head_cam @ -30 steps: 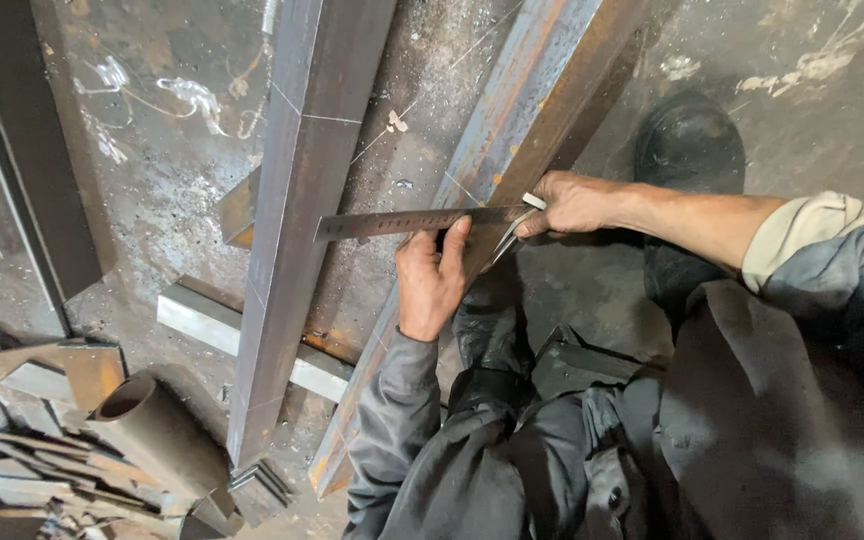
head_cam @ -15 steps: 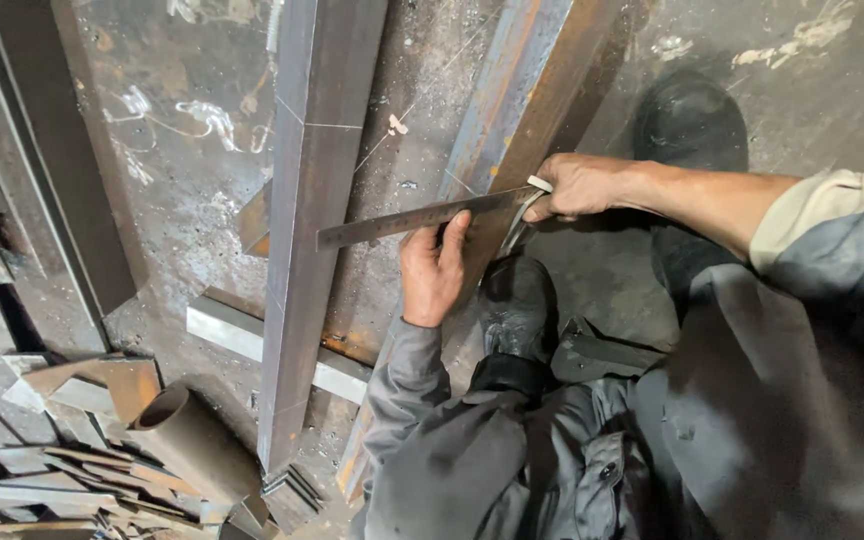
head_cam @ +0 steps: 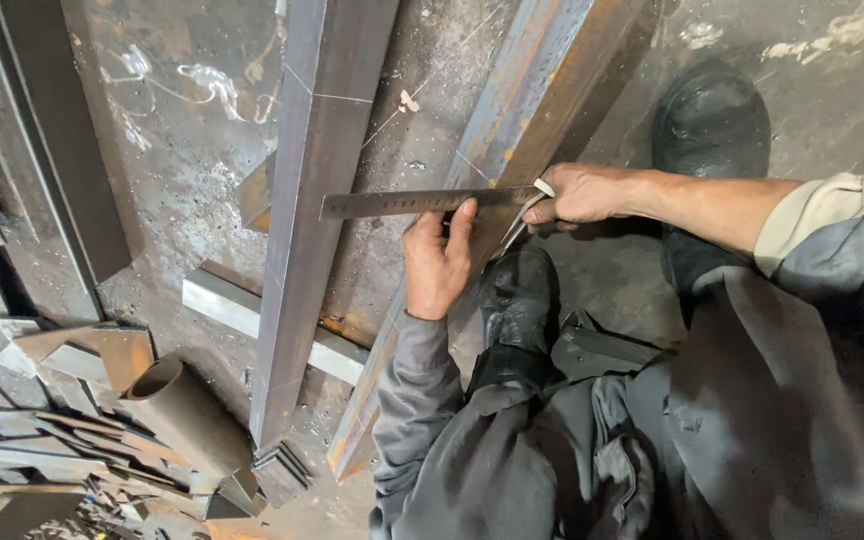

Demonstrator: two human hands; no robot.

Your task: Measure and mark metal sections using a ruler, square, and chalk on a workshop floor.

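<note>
A steel ruler point(head_cam: 402, 203) lies crosswise over two long steel box sections on the floor, a grey one point(head_cam: 307, 220) on the left and a rusty one point(head_cam: 542, 90) on the right. My left hand point(head_cam: 437, 265) pins the ruler down from below with its fingertips on the ruler's edge. My right hand point(head_cam: 577, 192) grips a thin metal marking tool point(head_cam: 514, 232) with a white tip at the ruler's right end, against the rusty section. Both sleeves are grey.
A short steel bar point(head_cam: 222, 300) lies under the grey section. A round pipe point(head_cam: 187, 410) and a heap of scrap offcuts point(head_cam: 32, 450) fill the lower left. My black boots point(head_cam: 522, 300) point(head_cam: 712, 120) stand beside the rusty section. A dark beam point(head_cam: 72, 150) runs along the left.
Both hands stay on the ruler and the marking tool in the same places. Only the view has shifted slightly.
</note>
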